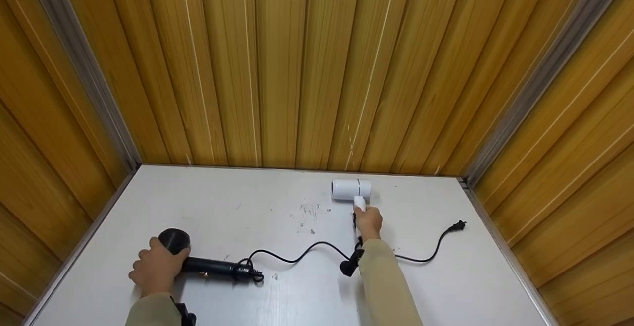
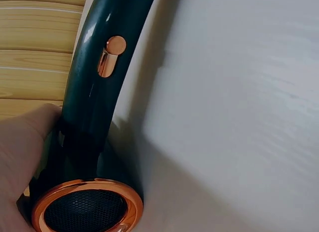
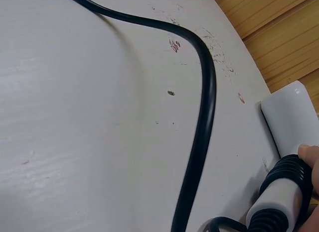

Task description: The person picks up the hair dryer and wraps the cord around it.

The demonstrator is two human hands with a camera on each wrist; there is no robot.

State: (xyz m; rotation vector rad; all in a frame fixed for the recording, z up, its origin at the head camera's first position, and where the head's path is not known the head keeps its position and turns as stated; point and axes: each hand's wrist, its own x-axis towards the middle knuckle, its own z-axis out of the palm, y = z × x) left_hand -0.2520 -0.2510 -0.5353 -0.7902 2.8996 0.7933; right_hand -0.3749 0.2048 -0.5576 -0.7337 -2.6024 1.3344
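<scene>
In the head view, the left hand (image 1: 156,268) gripped a dark hair dryer (image 1: 215,267) by its barrel (image 1: 174,240) at lower left; the right hand (image 1: 369,222) held a white hair dryer (image 1: 349,189) by its handle (image 1: 359,202), right of centre. A black cord (image 1: 297,260) ran between the 2. In the left wrist view, the dark dryer's copper-rimmed grille (image 2: 85,210) sat at lower left. In the right wrist view, dark coils (image 3: 286,170) ringed the white handle, lower right.

Head camera: worn on my head, facing forward and down, farthest off, reaching the plank wall (image 1: 277,68) past the white table (image 1: 223,207). Left wrist: close beside my left hand (image 1: 157,266), facing the dark dryer (image 2: 87,107). Right wrist: low over the table, dark cord (image 3: 208,87) near, my right hand (image 1: 369,221) lower right. Head shares dark dryer with left, white dryer (image 1: 346,189) with right.
</scene>
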